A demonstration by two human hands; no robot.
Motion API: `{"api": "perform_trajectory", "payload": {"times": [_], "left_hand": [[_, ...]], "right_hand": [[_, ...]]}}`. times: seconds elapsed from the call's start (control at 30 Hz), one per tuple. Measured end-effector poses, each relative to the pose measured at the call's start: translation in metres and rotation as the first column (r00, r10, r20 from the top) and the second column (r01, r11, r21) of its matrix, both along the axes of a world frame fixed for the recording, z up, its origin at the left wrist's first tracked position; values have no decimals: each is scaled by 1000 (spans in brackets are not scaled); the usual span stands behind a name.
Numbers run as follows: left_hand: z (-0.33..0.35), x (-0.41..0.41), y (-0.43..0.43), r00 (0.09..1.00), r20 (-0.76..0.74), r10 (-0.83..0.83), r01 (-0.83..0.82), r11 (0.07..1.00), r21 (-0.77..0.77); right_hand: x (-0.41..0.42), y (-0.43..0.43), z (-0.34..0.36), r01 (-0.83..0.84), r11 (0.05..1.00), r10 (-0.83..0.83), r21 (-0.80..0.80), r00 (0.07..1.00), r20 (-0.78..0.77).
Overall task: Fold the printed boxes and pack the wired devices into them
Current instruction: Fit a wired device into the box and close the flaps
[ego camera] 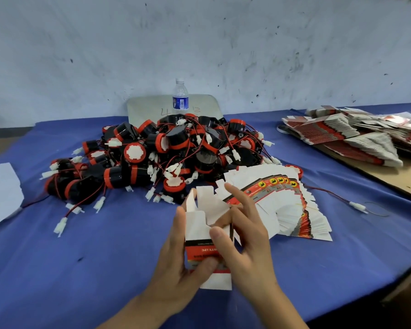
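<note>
Both hands worked a half-opened printed box just above the blue-covered desk.

The left hand [176,264] held the box [207,236] upright, its grip grasping the red-and-white carton with thumb across the printed front and fingers behind the far side. The right hand [244,236] met the box from the right, thumb on its front edge and fingers bent into the white top flaps, index finger raised. Just beyond the hands lay a fanned stack of flat boxes [292,210], and behind that a heap of black-and-red wired devices [166,153] with white connectors. A water bottle [180,97] stood behind the heap; more flat cartons [351,136] were piled at far right.
</note>
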State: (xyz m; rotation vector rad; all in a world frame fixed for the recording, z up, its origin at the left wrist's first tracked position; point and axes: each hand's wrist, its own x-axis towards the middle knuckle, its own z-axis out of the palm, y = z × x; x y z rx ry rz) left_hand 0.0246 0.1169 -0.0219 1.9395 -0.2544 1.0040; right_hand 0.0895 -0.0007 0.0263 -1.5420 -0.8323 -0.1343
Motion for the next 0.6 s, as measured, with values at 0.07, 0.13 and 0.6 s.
{"api": "perform_trajectory", "payload": {"times": [0.07,0.13,0.6], "left_hand": [[2,3,3,995,75,58,-68,988,139],[7,5,3,990,117,78,-99,977,188],[15,3,1,980,176,97,-125,979,161]], "right_hand": [[0,-1,5,-63,998,62,-19,997,-50],[-1,-4,10,-111,994,110,-23,992,-62],[1,-10,22,-220,966,214,-134,975,-61]]}}
